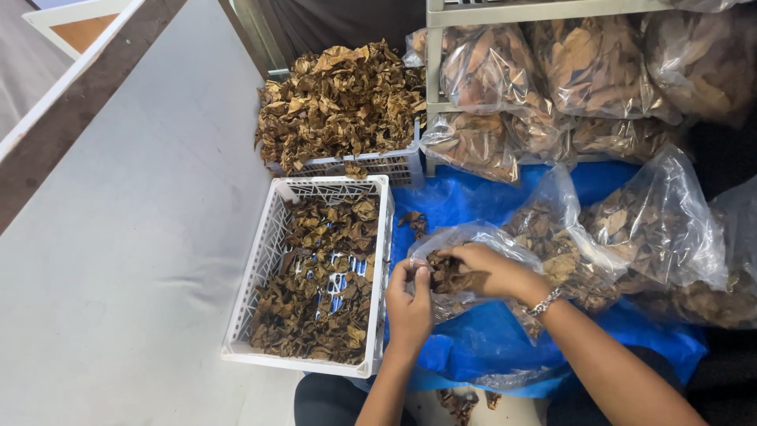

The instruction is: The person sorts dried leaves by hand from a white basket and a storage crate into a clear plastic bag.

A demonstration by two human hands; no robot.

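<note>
At the lower centre of the frame the left hand (408, 304) is curling its fingers around the rim of a small clear plastic bag (457, 241), pinching the film to keep the mouth open, while the right hand (490, 270), wearing a metal bracelet (544, 302), is reaching into that mouth and closing on a clump of dried brown leaves (451, 276). The clump is sitting between the two hands, just right of the left fingers and under the right fingertips. The leaves are looking crisp, curled and very light, likely to crumble under a hard squeeze, so a loose hold around the whole clump seems wiser than a pinch on one edge; the bag film is looking thin, soft and slippery. Beneath the hands a blue tarp (489, 339) is lying crumpled. Just left, a white plastic crate (260, 268) is holding a shallow layer of the same leaves. Toward the upper centre a second crate (394, 166) is standing heaped. At the upper right, filled clear bags (599, 71) are crowding a pale metal rack (435, 71).
</note>
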